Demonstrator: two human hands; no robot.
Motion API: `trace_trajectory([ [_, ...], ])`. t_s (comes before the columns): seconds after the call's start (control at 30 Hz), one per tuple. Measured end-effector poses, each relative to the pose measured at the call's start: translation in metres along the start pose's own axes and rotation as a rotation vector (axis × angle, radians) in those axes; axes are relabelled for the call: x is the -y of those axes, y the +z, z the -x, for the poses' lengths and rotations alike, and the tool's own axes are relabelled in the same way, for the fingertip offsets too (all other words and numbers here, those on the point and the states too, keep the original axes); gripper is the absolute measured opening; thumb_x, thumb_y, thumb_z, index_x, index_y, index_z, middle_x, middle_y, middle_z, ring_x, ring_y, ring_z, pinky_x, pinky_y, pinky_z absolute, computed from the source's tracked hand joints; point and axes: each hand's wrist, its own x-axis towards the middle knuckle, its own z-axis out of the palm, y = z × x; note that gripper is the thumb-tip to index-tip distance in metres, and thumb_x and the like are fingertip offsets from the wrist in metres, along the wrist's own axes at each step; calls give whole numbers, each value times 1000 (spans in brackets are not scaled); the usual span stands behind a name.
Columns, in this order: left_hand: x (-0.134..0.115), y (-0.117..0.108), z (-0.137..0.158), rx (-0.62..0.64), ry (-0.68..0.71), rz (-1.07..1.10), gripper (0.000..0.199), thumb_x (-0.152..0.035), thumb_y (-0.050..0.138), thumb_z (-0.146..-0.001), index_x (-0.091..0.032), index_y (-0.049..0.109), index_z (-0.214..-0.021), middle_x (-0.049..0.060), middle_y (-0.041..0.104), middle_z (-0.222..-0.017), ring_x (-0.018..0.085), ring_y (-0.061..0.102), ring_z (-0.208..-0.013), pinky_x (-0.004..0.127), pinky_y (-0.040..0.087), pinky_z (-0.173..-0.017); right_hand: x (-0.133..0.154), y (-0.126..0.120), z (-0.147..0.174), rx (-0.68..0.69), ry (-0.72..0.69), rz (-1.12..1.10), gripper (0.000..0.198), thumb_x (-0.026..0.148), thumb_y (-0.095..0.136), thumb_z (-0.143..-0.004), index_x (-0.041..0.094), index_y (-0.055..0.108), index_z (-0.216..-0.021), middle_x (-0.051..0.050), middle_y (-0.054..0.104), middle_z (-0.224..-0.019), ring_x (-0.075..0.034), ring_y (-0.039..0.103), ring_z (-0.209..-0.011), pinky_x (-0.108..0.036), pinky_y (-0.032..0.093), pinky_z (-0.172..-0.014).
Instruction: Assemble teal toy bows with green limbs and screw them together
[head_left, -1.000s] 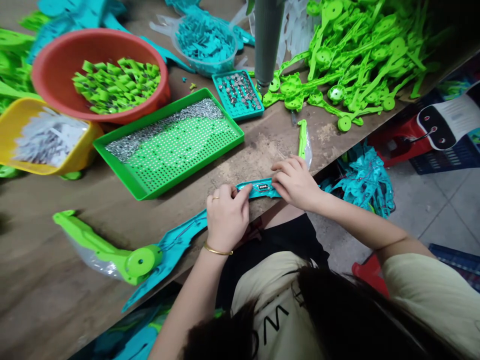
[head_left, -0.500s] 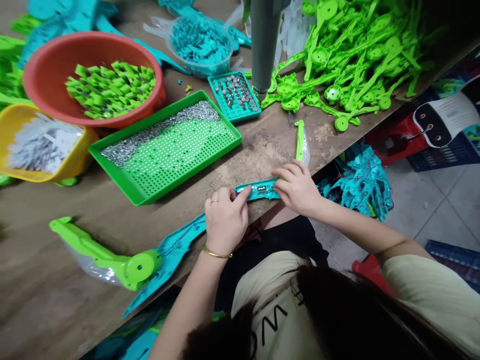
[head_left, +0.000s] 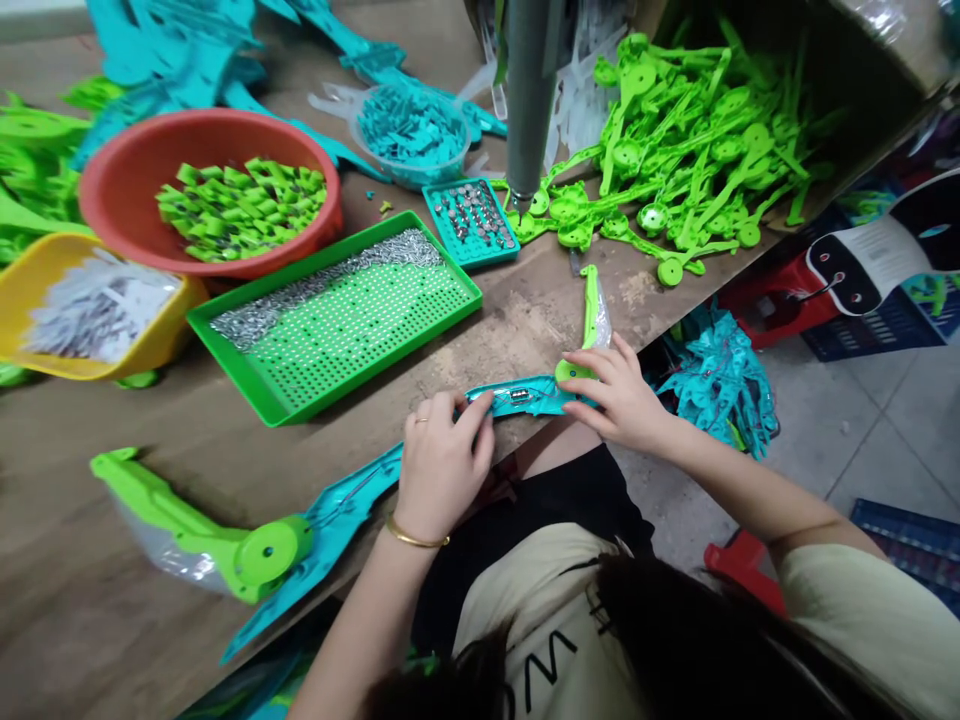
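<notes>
A blue plastic shell half (head_left: pixel 551 395) lies at the table's front edge, with thin wires and a small shiny metal part (head_left: pixel 519 396) inside it. My left hand (head_left: pixel 442 460) pinches the shell's left end, its thumb pressed near the wires. My right hand (head_left: pixel 619 395) grips the right end, fingers over a round green part that joins a green arm with a clear blade (head_left: pixel 598 310). Left of my left hand lies another blue shell half (head_left: pixel 341 505) carrying a green arm with a round hub (head_left: pixel 270 552) and clear blade.
A green perforated tray (head_left: pixel 337 370) of screws and a small blue tray (head_left: pixel 472 220) of metal parts lie ahead. Red (head_left: pixel 105 190) and yellow (head_left: pixel 172 330) bowls stand left. A vertical grey tool (head_left: pixel 529 110) hangs near a pile of green parts (head_left: pixel 675 170).
My right hand has shifted slightly right and lifted its fingers a little, uncovering more of the round green part and shell. My left hand stays on the shell. The view has tilted slightly.
</notes>
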Motion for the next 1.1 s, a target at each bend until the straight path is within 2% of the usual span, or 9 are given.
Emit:
trace_trajectory([
  [0.1, -4, 0, 1, -41, 24, 19, 28, -27, 51, -92, -18, 68, -113, 14, 59, -105, 26, 51, -96, 38, 40, -81, -1, 6, 2, 4, -90, 93, 35, 51, 53, -91, 27, 70, -110, -9, 58, -138, -28, 46, -129, -59, 17, -115],
  [0.2, -6, 3, 3, -38, 37, 33, 26, -27, 53, -91, -21, 69, -110, 14, 59, -112, 29, 49, -107, 41, 40, -89, 1, 9, 1, 33, -114, 126, 40, 55, 53, -90, 27, 70, -112, -10, 55, -141, -30, 45, -130, -61, 18, -115],
  [0.37, -5, 9, 4, -36, 44, 71, 27, -27, 54, -90, -20, 68, -112, 14, 58, -115, 29, 48, -111, 44, 41, -95, 11, 10, -8, -17, -138, 71, 37, 47, 51, -93, 26, 65, -120, -10, 61, -134, -25, 51, -124, -58, 22, -116],
  [0.53, -4, 14, 4, -5, 68, 87, 23, -27, 55, -89, -21, 69, -107, 14, 58, -119, 30, 46, -115, 48, 39, -101, 16, 19, -8, 7, -173, 35, 35, 41, 54, -93, 27, 62, -124, -6, 62, -134, -24, 51, -123, -61, 19, -116],
  [0.7, -3, 17, 2, -24, 44, 108, 36, -29, 54, -90, -16, 60, -123, 16, 58, -123, 30, 48, -114, 46, 41, -100, 14, 23, -1, 1, -162, 92, 37, 41, 54, -93, 30, 60, -128, -5, 60, -137, -27, 48, -128, -62, 20, -115],
  [0.87, -10, 20, -1, -22, 7, 114, 36, -28, 53, -91, -18, 60, -124, 15, 59, -123, 29, 49, -115, 48, 41, -100, 6, 20, -12, -7, -157, 102, 33, 35, 58, -91, 32, 63, -124, -7, 62, -134, -28, 52, -125, -64, 23, -113],
  [0.93, -9, 13, -2, -34, 1, 142, 36, -30, 53, -91, -18, 60, -124, 15, 57, -125, 29, 49, -117, 47, 42, -101, 5, 16, -20, 1, -164, 83, 31, 35, 59, -90, 31, 65, -121, -8, 63, -132, -29, 54, -123, -65, 24, -112],
  [1.0, 3, -3, -6, -81, -4, 167, 35, -33, 53, -92, -19, 60, -123, 15, 56, -127, 27, 49, -120, 45, 43, -102, 5, 11, -26, -8, -175, 49, 28, 35, 58, -90, 29, 67, -116, -9, 64, -130, -29, 56, -121, -65, 25, -113],
  [1.1, 52, -45, -26, -204, -80, 97, 33, -36, 50, -93, -19, 63, -118, 14, 58, -123, 26, 50, -120, 44, 41, -104, 6, 4, -32, -65, -175, -9, 23, 30, 59, -90, 25, 68, -110, -10, 67, -125, -28, 61, -115, -64, 24, -114],
])
